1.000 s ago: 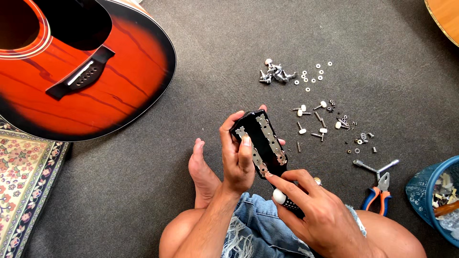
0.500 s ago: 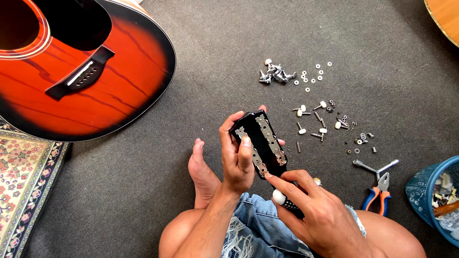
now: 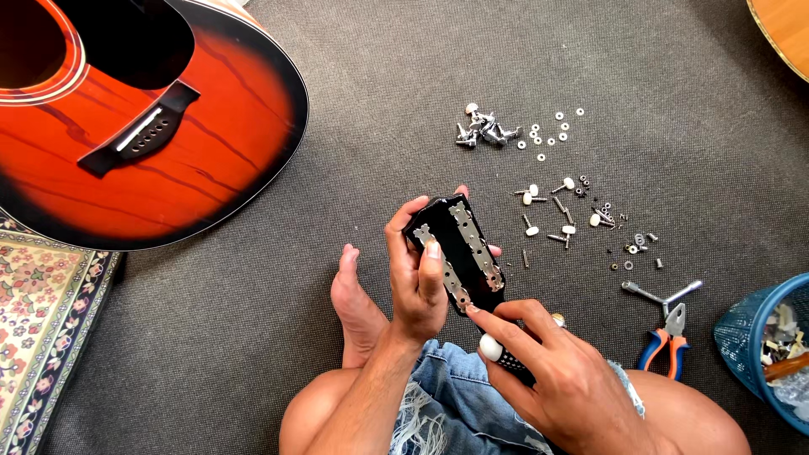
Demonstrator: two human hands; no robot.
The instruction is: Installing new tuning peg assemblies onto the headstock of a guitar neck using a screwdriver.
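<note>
Almost nothing has moved since the earlier frames: both hands and the headstock sit where they were half a second and a second back, so this reads as a steady hold mid-fastening, not a new step.

The black guitar headstock (image 3: 459,251) is at frame centre, lifted above the person's lap. Its long axis runs from about 11 o'clock (top end, far from the body) to 5 o'clock (toward the lap). Two silvery tuner plates (image 3: 474,246) run along that axis, facing the camera.

The left hand (image 3: 417,282) is closed around the headstock's left edge, with one finger laid across the near plate. The right hand (image 3: 560,375) is curled tight around a screwdriver handle (image 3: 499,352), dark with a white end; its index finger points to the headstock's lower end. The tip is hidden, so contact with a screw cannot be told.

Outward: loose tuning pegs (image 3: 548,211), washers and screws are scattered on the grey carpet (image 3: 379,126) at 1 to 3 o'clock. Orange-handled pliers (image 3: 661,324) lie at 3 o'clock, with a blue mesh basket (image 3: 758,337) beyond them. A red sunburst guitar body (image 3: 168,160) lies at 10 o'clock, and a patterned rug (image 3: 42,337) at 8 o'clock. A bare foot (image 3: 358,303) rests just left of the left hand.
</note>
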